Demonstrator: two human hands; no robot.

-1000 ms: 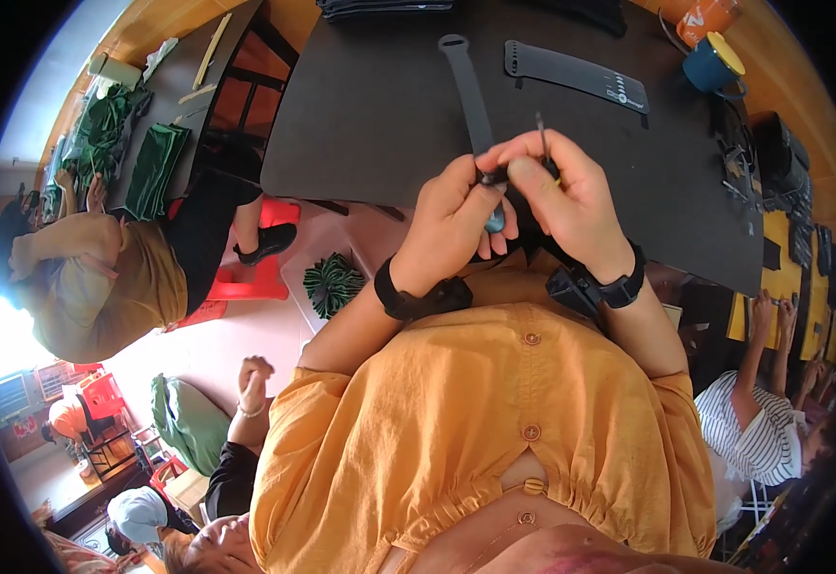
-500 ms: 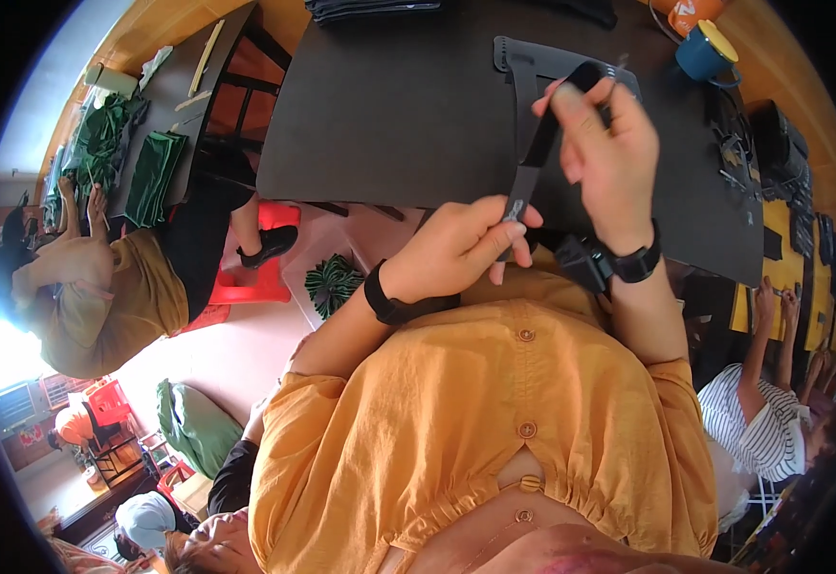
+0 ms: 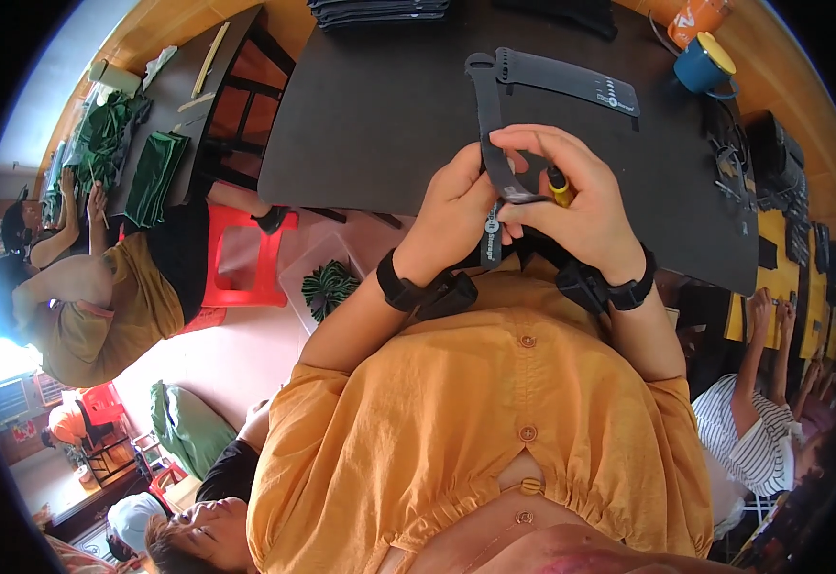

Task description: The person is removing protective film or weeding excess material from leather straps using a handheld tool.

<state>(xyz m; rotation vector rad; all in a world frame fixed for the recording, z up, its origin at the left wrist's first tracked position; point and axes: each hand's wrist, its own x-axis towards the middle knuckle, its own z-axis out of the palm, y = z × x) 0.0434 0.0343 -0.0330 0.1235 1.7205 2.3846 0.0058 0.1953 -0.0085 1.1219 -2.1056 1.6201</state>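
A dark grey strap point(image 3: 488, 105) with a rounded, slotted end runs down from the tabletop between my hands, and its printed lower end hangs below them. My left hand point(image 3: 456, 206) is closed on the strap with the thumb and fingers. My right hand point(image 3: 585, 206) curls around a bent loop of the strap, its fingertips pressing on it. A small yellow-and-black tool point(image 3: 560, 187) sticks out of the right hand's grip; its working end is hidden. Beyond the hands, a flat dark grey strip point(image 3: 566, 81) with a row of small holes lies on the table.
The dark table point(image 3: 361, 115) carries a stack of black folded pieces point(image 3: 380, 11) at the far edge. A blue mug point(image 3: 705, 63) and tangled black items point(image 3: 729, 143) are at the right. People work at tables on both sides. A red stool point(image 3: 246, 253) stands at the left.
My right hand has come down and in from its raised spot, and my left hand has moved up beside it. The strap is now bent into a loop between them, and the yellow-and-black tool shows.
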